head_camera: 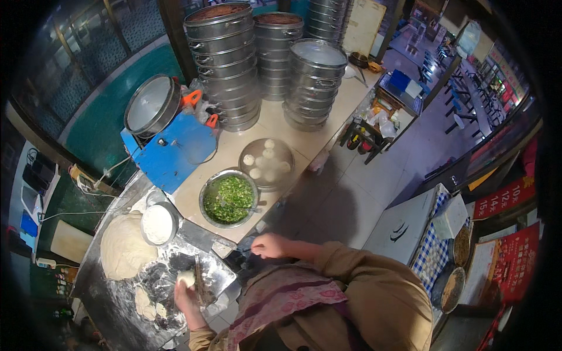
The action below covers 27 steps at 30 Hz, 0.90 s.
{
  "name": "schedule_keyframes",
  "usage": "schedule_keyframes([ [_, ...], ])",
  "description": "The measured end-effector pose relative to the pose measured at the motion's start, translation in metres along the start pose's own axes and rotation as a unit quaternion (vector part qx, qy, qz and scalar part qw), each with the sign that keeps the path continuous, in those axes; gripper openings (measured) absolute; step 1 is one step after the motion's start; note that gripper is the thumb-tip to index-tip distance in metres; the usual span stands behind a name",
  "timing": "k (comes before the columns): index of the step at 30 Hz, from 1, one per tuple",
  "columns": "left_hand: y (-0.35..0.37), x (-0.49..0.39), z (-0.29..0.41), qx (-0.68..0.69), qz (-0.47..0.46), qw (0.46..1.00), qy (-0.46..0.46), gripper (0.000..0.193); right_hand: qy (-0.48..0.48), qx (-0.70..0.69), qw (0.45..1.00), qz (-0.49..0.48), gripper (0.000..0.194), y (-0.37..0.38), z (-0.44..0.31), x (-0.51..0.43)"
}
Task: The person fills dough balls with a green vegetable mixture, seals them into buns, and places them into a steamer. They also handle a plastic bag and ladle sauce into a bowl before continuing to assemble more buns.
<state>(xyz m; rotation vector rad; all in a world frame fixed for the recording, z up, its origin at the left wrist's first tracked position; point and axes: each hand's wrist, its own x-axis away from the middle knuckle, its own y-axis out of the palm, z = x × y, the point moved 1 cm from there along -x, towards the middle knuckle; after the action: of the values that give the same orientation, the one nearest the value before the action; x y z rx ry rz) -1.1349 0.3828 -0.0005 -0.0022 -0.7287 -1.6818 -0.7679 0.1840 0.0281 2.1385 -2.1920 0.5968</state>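
Observation:
My left hand [186,299] holds a small round of pale dough [188,279] above the floured metal worktop [175,324]. Beside it lies a dark, narrow strip [199,285], too unclear to name. Flattened dough pieces [149,309] rest left of this hand. My right hand [268,245] hovers in front of my apron with its fingers curled; whether anything is inside them is hidden. Ahead of it stands a metal bowl of chopped green filling [230,199] with a utensil handle at its rim. Several filled buns [268,153] sit on a round steamer tray [286,180].
A large dough mass [125,245] and a bowl of flour [157,224] occupy the worktop's far left. Tall steamer stacks [228,66] line the back of the tiled counter [246,127]. A blue board [171,145] carries a tilted lidded pan [151,105]. On my right is a white chest [404,228].

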Motion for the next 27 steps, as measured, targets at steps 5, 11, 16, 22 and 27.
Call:
schedule_keyframes([
  [5, 0.209, 0.065, -0.042, 0.003, -0.092, 0.989, -0.113, 0.037, 0.043, -0.182, 0.982, 0.027, 0.044, -0.025, -0.056, 0.006],
  [11, 0.270, 0.088, -0.106, -0.145, -0.165, 0.966, -0.134, 0.026, 0.003, -0.146, 0.986, 0.077, 0.026, -0.078, -0.026, 0.023],
  [16, 0.286, 0.102, -0.104, -0.218, -0.129, 0.967, -0.021, 0.024, 0.041, -0.139, 0.989, 0.022, 0.024, -0.088, -0.039, 0.021],
  [22, 0.276, 0.075, -0.082, -0.199, -0.202, 0.947, -0.153, 0.028, -0.062, -0.145, 0.986, 0.045, 0.014, -0.070, -0.041, 0.003],
  [27, 0.232, 0.035, -0.105, -0.293, -0.150, 0.944, -0.017, 0.029, 0.083, -0.170, 0.980, 0.053, 0.017, -0.076, -0.043, -0.020],
])
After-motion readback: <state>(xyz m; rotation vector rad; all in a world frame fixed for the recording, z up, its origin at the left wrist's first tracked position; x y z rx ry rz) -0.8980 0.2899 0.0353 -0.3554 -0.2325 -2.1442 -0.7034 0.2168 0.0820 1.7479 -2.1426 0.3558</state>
